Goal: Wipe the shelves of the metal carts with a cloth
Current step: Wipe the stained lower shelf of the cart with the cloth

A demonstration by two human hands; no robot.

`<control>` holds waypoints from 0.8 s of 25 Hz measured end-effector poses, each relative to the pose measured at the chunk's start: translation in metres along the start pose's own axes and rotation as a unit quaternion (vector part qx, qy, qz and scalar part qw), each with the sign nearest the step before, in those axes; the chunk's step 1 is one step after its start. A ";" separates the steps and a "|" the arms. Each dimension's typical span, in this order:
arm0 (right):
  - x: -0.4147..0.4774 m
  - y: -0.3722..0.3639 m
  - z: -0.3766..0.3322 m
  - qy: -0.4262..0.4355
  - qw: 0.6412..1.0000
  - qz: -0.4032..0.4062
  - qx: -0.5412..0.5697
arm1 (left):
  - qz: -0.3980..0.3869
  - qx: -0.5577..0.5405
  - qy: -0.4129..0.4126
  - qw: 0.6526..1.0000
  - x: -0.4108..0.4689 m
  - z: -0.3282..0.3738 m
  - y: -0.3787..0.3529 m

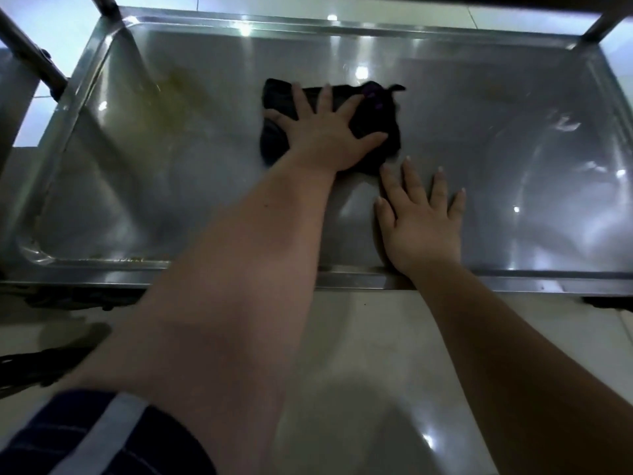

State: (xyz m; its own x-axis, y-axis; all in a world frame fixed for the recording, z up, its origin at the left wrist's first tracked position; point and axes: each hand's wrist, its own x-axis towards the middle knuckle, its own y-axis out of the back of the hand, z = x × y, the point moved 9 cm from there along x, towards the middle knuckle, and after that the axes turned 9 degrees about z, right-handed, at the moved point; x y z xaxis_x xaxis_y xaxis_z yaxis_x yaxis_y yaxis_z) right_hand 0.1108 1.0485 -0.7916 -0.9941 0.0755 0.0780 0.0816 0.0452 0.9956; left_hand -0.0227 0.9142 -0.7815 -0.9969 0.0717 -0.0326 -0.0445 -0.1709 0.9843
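Black cloth (383,114) lies mid-shelf (154,173), toward the shelf's back rim. Left hand (325,135) presses flat on the cloth, fingers spread straight. Right hand (421,221) rests flat on the shelf by its front rim, fingers straight, holding nothing.

Glossy pale tile floor (359,354) w/ dark blurry obj (44,365) at lower left.
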 end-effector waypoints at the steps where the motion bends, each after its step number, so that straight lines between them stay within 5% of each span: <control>1: 0.000 -0.001 0.001 -0.005 1.000 0.003 0.001 | 0.000 -0.001 -0.019 1.000 -0.004 0.019 -0.004; 6: 0.001 0.003 0.008 -0.015 0.999 0.010 0.045 | -0.010 -0.006 -0.050 0.999 -0.012 0.017 -0.002; 14: 0.003 -0.001 0.028 0.042 0.998 -0.035 0.019 | 0.029 0.038 0.139 0.989 -0.046 -0.199 0.036; 20: -0.004 -0.004 0.060 -0.029 0.999 -0.023 -0.011 | 0.043 0.053 0.184 0.981 -0.043 -0.119 0.018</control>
State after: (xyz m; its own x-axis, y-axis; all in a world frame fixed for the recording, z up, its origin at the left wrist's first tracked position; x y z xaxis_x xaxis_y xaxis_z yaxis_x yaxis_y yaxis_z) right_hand 0.1183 1.1075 -0.7984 -0.9909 0.1317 0.0290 0.0330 0.0284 0.9991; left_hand 0.0115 0.7909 -0.7833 -0.9536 -0.3009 0.0110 0.0292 -0.0561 0.9980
